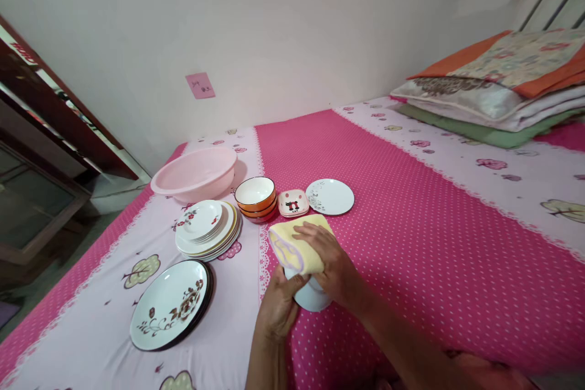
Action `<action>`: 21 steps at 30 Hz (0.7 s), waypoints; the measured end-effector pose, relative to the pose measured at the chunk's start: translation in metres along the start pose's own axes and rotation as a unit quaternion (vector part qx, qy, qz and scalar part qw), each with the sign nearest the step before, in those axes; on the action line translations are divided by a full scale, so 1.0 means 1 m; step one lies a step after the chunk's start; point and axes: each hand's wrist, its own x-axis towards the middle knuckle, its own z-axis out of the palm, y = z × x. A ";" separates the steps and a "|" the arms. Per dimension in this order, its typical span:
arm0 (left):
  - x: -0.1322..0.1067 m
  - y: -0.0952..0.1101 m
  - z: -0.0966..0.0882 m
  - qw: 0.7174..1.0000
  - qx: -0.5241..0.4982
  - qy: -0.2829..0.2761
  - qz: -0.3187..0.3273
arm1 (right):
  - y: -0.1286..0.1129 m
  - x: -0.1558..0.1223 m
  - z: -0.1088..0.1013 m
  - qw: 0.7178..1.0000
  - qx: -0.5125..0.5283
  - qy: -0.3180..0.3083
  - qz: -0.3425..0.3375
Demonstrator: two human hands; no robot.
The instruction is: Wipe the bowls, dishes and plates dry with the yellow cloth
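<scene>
My left hand (280,304) is closed on the edge of a white plate (313,300), thumb on top. Most of that plate is hidden behind the cloth and my hands. A folded yellow towel (292,244) with a lilac edge lies against the plate, gripped by my right hand (326,256). Just beyond the towel stand a small square pink dish (293,203) with a cat picture and a round white plate (336,198) with a dark rim. Left of the dish is a stack of orange bowls (256,195), white inside.
Stacked white plates (201,222) and larger flowered plates (167,304) lie at the left. A pink basin (196,173) stands behind them near the wall. Folded bedding (498,91) is piled at the far right. Everything rests on a pink dotted bedsheet (434,256).
</scene>
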 end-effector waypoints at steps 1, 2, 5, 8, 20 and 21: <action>0.000 -0.001 0.001 0.999 0.025 -0.034 -0.006 | 0.009 0.000 0.001 1.000 0.010 0.024 0.016; 0.000 -0.001 0.000 0.997 0.048 -0.062 -0.008 | 0.018 -0.001 0.001 0.998 0.019 0.044 0.041; 0.003 -0.001 -0.004 0.994 0.072 -0.086 -0.002 | 0.037 -0.008 -0.001 0.986 0.046 0.073 0.144; 0.010 -0.003 -0.012 0.998 0.041 -0.045 -0.013 | 0.042 -0.014 -0.007 0.980 0.054 0.044 0.188; 0.040 -0.014 -0.021 0.981 -0.136 0.124 -0.058 | -0.002 -0.020 -0.048 0.951 -0.020 -0.174 0.256; 0.041 -0.015 -0.022 0.980 -0.140 0.131 -0.052 | -0.009 -0.020 -0.052 0.950 0.003 -0.180 0.254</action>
